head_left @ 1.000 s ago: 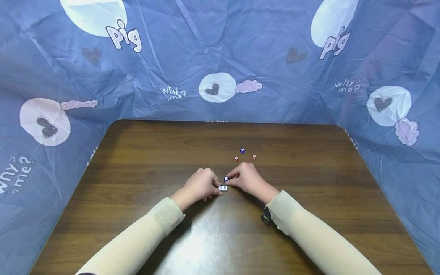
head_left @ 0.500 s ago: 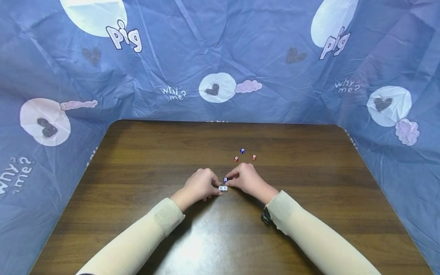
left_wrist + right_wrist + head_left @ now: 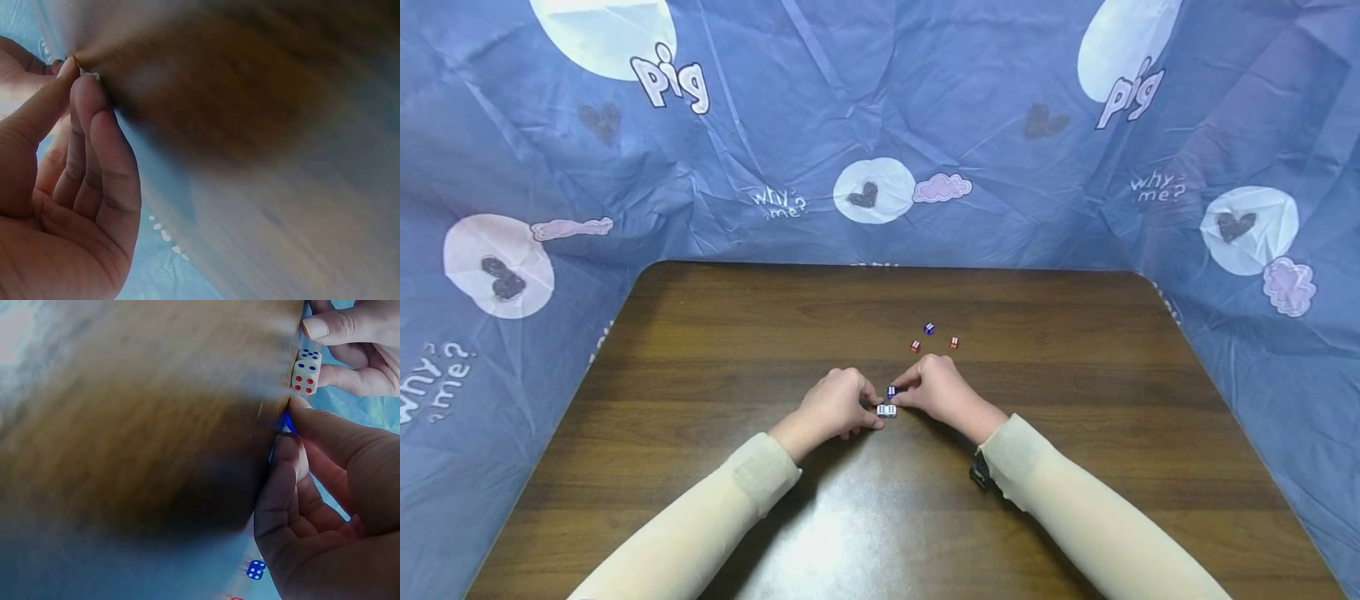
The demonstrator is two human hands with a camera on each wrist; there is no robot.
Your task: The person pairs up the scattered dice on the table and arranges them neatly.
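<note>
Two white dice (image 3: pixel 887 411) stand side by side near the middle of the wooden table (image 3: pixel 820 317). My left hand (image 3: pixel 837 403) has its thumb and a finger at the left end of this pair. In the left wrist view a bit of white die (image 3: pixel 94 75) shows at the left fingertips. Just behind the white dice, a blue die (image 3: pixel 891 392) is pinched between thumb and finger of my right hand (image 3: pixel 937 388). In the right wrist view that blue die (image 3: pixel 289 422) is mostly covered by the fingers, close beside the white dice (image 3: pixel 305 376).
Beyond my right hand lie another blue die (image 3: pixel 929 329) and two red dice, one on the left (image 3: pixel 915 347) and one on the right (image 3: pixel 954 342). A blue printed cloth (image 3: pixel 880 108) hangs around the table's back and sides.
The pinched blue die has shifted very slightly left with the right hand, so it sits more squarely behind the white dice. My left hand and the loose dice stay where they were.
</note>
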